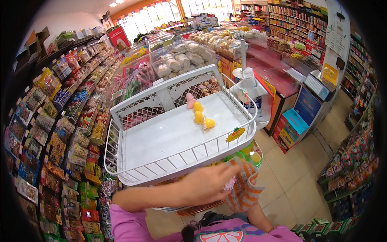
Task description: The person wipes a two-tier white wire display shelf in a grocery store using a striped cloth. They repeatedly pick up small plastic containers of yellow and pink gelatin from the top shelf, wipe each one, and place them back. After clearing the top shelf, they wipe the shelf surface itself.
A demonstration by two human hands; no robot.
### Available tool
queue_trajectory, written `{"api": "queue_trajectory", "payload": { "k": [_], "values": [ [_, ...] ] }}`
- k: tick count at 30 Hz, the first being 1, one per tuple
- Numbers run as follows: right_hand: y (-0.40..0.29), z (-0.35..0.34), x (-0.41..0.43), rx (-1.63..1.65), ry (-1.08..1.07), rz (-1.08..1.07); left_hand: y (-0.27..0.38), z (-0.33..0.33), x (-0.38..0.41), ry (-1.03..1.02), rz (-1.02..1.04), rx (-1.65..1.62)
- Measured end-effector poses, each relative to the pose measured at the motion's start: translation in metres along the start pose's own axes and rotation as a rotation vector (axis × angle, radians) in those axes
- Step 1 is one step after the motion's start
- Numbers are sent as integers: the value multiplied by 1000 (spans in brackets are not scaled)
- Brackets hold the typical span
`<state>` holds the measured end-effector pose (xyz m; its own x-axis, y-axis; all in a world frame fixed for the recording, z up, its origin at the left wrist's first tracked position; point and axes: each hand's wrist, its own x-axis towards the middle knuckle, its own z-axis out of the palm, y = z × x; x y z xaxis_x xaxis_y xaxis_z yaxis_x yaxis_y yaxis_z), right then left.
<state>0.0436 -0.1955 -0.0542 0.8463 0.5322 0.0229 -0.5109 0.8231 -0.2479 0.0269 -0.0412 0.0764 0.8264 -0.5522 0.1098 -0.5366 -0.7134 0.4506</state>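
Note:
My left hand (211, 180) reaches across to the right in front of the shelf, blurred, with a small pink-and-white wrapped item (229, 183) at its fingers. Its fingertips overlap a grey-and-orange striped cloth (242, 187). That cloth hangs over my right hand, which is hidden beneath it; only the forearm shows. Ahead is a white wire-rimmed shelf tray (157, 133) with a mesh back. On it lie several yellow capsule-like items (198, 117) and one pink item (190, 100). A yellow price tag (235, 135) hangs on the front rail.
Racks of packaged snacks (57, 151) line the left side. Behind the tray stands a clear bin of white bagged goods (184, 59). Colourful boxes (291, 130) stand on the tiled floor at right, and a lower basket (255, 154) holds green and yellow items.

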Motion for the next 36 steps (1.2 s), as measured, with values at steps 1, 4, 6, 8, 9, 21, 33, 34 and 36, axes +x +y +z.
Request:
{"api": "queue_trajectory", "payload": {
  "k": [1, 4, 6, 8, 9, 21, 33, 34, 36],
  "values": [
    [2, -19, -5, -226, 11, -47, -11, 31, 0, 73, 78, 71],
    [16, -57, -1, -805, 61, -211, -51, 101, -4, 257, 126, -68],
    [16, -59, 3, -939, 108, -284, -47, 113, -7, 328, 68, -212],
    [16, -68, 5, -1064, 170, -342, -50, 129, -12, 343, -13, -283],
    [15, -66, 5, -1090, 186, -295, -49, 132, -17, 341, -54, -282],
    [12, -56, 13, -961, 11, 21, -65, 153, -37, 561, -77, -429],
    [25, -78, 1, -511, 125, 122, -61, 166, -35, 654, -175, -715],
    [27, -70, 5, -649, 173, 71, -58, 153, -33, 621, -152, -403],
    [32, -72, 5, -925, 225, -42, -57, 147, -32, 604, -134, -34]
  ]
}}
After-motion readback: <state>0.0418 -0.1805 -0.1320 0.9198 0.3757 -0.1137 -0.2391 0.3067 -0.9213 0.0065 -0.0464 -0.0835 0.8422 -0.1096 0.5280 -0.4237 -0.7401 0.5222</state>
